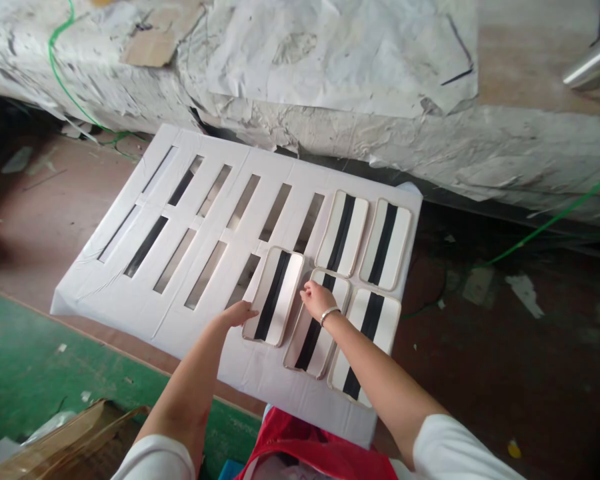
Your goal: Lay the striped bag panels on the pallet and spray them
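Note:
A large white board (200, 327) with two rows of rectangular slots lies before me. On its right part are several white rounded rectangular pieces with beige rims and a dark band down the middle. My left hand (240, 313) grips the left edge of the nearest-left piece (287, 293), which sits tilted over the slots. Closed in a pinch, my right hand (319, 299) is over the upper left edge of the middle piece (325, 343); what its fingertips hold is hidden. Right of it lies another piece (387, 320), and two more, one at upper left (356, 227) and one at upper right (400, 240), lie beyond.
A long bench (330, 127) covered in torn, stained paper runs behind the board. A green cord (55, 60) hangs at its left. A metal tube (593, 67) rests at the upper right. Crumpled brown cardboard (85, 440) lies at lower left; scraps litter the floor.

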Demonstrator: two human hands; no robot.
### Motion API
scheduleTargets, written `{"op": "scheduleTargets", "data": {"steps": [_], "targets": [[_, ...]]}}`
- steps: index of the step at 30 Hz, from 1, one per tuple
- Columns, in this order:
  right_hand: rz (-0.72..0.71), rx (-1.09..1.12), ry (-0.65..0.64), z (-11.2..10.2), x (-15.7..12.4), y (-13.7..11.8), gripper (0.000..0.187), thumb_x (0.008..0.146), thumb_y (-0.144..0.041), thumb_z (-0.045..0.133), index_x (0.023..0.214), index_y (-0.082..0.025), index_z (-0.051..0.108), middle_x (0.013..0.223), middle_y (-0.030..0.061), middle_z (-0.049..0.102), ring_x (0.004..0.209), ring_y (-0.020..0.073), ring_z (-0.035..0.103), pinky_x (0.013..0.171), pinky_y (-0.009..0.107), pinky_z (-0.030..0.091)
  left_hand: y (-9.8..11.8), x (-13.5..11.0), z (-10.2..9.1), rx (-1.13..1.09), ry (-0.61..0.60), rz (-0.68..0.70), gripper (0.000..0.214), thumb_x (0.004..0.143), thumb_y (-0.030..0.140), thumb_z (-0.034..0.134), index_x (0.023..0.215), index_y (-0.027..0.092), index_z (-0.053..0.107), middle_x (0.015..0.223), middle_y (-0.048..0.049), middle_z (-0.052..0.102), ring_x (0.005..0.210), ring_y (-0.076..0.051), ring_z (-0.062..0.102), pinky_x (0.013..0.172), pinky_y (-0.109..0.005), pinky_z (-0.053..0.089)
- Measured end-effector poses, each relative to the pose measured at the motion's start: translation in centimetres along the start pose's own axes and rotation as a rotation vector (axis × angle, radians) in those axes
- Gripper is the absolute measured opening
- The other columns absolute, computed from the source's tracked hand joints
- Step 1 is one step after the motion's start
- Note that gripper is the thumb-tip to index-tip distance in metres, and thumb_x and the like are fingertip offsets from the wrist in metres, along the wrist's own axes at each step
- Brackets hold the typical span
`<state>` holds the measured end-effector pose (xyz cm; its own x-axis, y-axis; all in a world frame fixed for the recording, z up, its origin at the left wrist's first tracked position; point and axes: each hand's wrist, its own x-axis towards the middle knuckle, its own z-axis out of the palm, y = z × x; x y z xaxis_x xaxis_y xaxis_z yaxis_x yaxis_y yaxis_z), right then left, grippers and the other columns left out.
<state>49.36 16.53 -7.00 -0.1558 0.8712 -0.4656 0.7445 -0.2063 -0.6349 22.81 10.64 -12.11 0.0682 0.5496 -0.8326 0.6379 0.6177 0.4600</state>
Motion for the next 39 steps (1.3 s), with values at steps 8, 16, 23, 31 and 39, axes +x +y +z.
{"op": "scheduleTargets", "data": {"steps": [8,16,23,31,39], "targets": [[-0.057,-0.346,-0.08,-1.3,10.2,-3.7,0.039,0.088,-0.028,0.055,0.126,-0.017,0.05,0.127,0.0167,0.051,0.108,0.0275,0.057,0.09,0.036,0.043,0.3,0.6,-1.2,0.124,-0.047,-0.022,0.026,0.061,0.039,0.068,0.054,0.018,0.054,0.041,0.0009,0.051,0.04,-0.015,0.047,0.045,-0.026,0.034],[0.006,-0.507,-0.218,-1.6,13.9,-2.9,0.034,0.089,-0.03,0.054,0.108,-0.004,0.065,0.11,0.0236,0.064,0.107,0.03,0.06,0.088,0.035,0.045,-1.5,-0.5,1.7,-0.075,0.365,0.091,0.035,0.078,0.046,0.05,0.055,0.019,0.046,0.052,0.0037,0.042,0.054,-0.012,0.043,0.052,-0.024,0.032],[0.054,-0.611,-0.349,-1.9,13.4,-4.7,0.028,0.082,-0.019,0.06,0.104,-0.003,0.067,0.101,0.0222,0.069,0.095,0.0268,0.066,0.081,0.03,0.05,-1.0,-1.6,3.8,0.105,0.549,-0.043,0.033,0.088,0.041,0.041,0.067,0.019,0.053,0.064,-0.0011,0.056,0.066,-0.015,0.051,0.059,-0.025,0.031],[0.054,-0.752,-0.473,-2.2,13.1,-6.1,0.025,0.077,-0.014,0.066,0.098,-0.002,0.069,0.081,0.0172,0.072,0.085,0.0259,0.068,0.078,0.03,0.051,-1.2,-2.2,4.6,0.353,0.457,-0.102,0.039,0.093,0.047,0.035,0.089,0.019,0.062,0.079,-0.0086,0.067,0.077,-0.022,0.062,0.065,-0.03,0.039],[-0.056,-0.768,-0.364,-0.7,13.0,-5.1,0.038,0.085,-0.017,0.057,0.121,-0.006,0.056,0.116,0.0205,0.064,0.11,0.0277,0.06,0.087,0.032,0.047,-1.5,-3.0,9.0,0.619,0.785,0.317,0.044,0.093,0.035,0.041,0.135,0.023,0.049,0.145,-0.0118,0.043,0.135,-0.031,0.034,0.108,-0.047,0.027]]}}
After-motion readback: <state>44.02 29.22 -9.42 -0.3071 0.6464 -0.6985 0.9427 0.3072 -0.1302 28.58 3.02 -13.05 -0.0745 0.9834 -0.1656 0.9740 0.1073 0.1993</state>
